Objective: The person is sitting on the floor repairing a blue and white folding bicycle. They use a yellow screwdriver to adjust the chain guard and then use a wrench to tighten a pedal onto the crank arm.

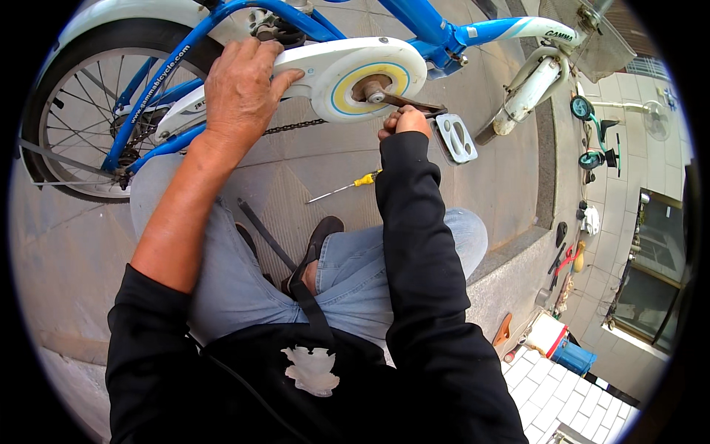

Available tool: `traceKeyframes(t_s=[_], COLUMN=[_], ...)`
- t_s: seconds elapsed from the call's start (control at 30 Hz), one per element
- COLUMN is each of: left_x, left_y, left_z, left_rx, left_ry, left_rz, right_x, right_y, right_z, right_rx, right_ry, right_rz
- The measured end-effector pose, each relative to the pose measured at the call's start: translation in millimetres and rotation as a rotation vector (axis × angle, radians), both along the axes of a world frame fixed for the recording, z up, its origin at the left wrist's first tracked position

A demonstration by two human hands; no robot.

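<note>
head view: left hand [242,92], thumb apart from its fingers, rests over the white chain guard [325,58], seemingly bracing the blue bicycle [420,22]; right hand [405,124] has its fingers clamped on the crank arm [410,104], between guard disc [342,95] and pedal [456,138], likely for leverage.

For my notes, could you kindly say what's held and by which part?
Right hand seems to grip the crank arm midway; left hand rests on the chain guard.

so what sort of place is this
Perhaps a yard or patio: a bicycle and a screwdriver are on the paving, with more tools lying on pale tiles off to the right.
</note>
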State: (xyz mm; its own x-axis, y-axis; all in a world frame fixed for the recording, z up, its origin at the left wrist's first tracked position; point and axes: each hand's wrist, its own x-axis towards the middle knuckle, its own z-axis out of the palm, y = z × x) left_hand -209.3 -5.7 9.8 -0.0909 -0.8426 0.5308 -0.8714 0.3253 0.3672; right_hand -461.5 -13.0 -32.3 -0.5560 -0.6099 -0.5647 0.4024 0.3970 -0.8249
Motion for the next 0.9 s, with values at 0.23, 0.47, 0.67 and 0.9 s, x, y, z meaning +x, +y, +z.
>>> traceKeyframes(t_s=[0.23, 0.47, 0.67, 0.9], left_x=[-2.2, -4.3, -9.8, -1.9], left_y=[2.3, 2.4, 1.3, 0.4], left_z=[-3.6, -9.3, -7.8, -4.3], left_rx=[-0.058, -0.067, -0.067, -0.029], left_ry=[0.000, 0.038, 0.039, 0.180], left_rz=[0.021, 0.029, -0.004, -0.026], right_x=[-4.1, 2.9, -7.0, 27.3], right_y=[10.2, 11.4, 0.3, 12.3], right_z=[21.2, 24.7, -13.7, 32.0], right_rx=[-0.063, -0.078, -0.348, -0.672], right_ry=[-0.209, -0.111, 0.970, 1.466], right_rz=[0.160, 0.070, 0.095, 0.590])
